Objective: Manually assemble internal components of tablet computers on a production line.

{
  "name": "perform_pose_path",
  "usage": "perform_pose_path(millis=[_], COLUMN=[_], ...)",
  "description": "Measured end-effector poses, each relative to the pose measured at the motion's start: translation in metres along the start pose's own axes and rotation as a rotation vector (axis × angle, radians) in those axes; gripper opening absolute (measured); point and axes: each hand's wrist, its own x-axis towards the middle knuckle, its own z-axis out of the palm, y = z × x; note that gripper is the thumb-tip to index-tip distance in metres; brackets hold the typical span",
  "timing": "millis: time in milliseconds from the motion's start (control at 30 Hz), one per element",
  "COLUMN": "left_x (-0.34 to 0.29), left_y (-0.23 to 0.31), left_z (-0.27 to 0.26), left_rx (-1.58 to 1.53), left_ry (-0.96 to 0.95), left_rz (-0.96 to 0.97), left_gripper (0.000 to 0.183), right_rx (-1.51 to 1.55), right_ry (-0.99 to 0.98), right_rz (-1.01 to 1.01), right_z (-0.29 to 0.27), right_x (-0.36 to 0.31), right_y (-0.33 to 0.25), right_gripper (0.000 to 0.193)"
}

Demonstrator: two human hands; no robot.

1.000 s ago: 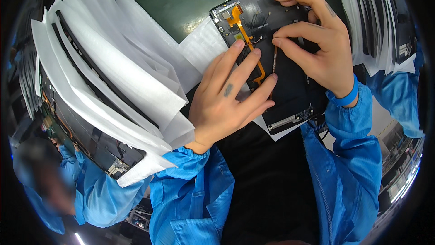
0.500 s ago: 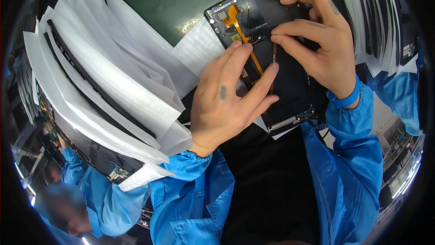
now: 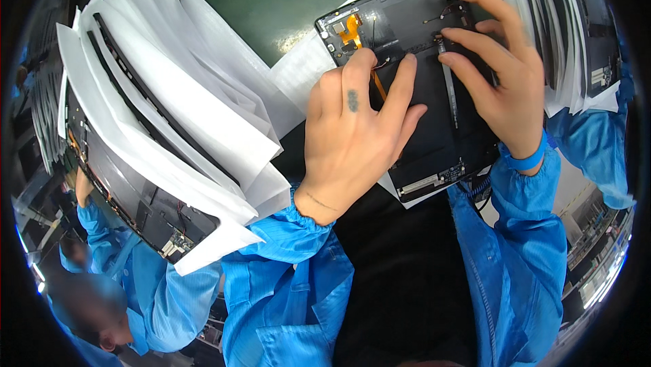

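Observation:
An opened black tablet housing lies in front of me, its inner side facing up. An orange flex cable shows at its upper left; part of it runs under my left hand. My left hand rests over the housing's left side, its index finger stretched out and the others bent, with no object visible in it. At the upper right, my right hand has thumb and index finger apart beside the upper end of a narrow grey strip, which lies along the housing. Small wires sit near its other fingers.
A tall stack of tablet housings interleaved with white sheets stands at the left. Another such stack is at the right. The green work surface spans the back. A co-worker in blue sits at lower left.
My right thumb and index finger have parted from a thin brown strip and moved right. My left hand has shifted right, its index finger now reaching up. The grey strip has come into sight.

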Motion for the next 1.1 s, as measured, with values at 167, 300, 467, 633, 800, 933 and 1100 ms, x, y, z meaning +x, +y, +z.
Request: perform_pose_path(millis=[167, 300, 467, 633, 800, 933, 1100], left_x=[-0.011, -0.03, -0.022, -0.026, -0.034, -0.036, -0.034], left_y=[0.003, 0.026, 0.061, 0.043, 0.062, 0.058, 0.067], left_z=[-0.004, -0.019, -0.017, -0.026, -0.015, -0.016, -0.013], left_rx=[-0.158, -0.795, -1.909, -1.529, -1.697, -1.777, -1.785], left_ry=[0.161, -0.014, -0.156, -0.555, -0.29, -0.397, -0.261], left_rz=[0.073, -0.097, -0.723, -0.467, -0.621, -0.632, -0.653], left_gripper=[0.041, 0.017, 0.031, 0.032, 0.026, 0.027, 0.027], right_rx=[0.03, 0.078, 0.04, -0.012, 0.034, 0.051, 0.137], right_ry=[-0.013, 0.033, 0.12, 0.175, 0.186, 0.194, 0.28], right_rz=[0.038, -0.004, -0.274, -0.344, -0.347, -0.383, -0.441], right_z=[-0.003, -0.006, -0.03, -0.036, -0.033, -0.034, -0.024], right_x=[-0.002, -0.008, -0.035, -0.063, -0.071, -0.079, -0.083], right_y=[0.009, 0.003, -0.027, -0.029, -0.032, -0.032, -0.026], right_gripper=[0.013, 0.014, 0.022, 0.029, 0.025, 0.029, 0.034])
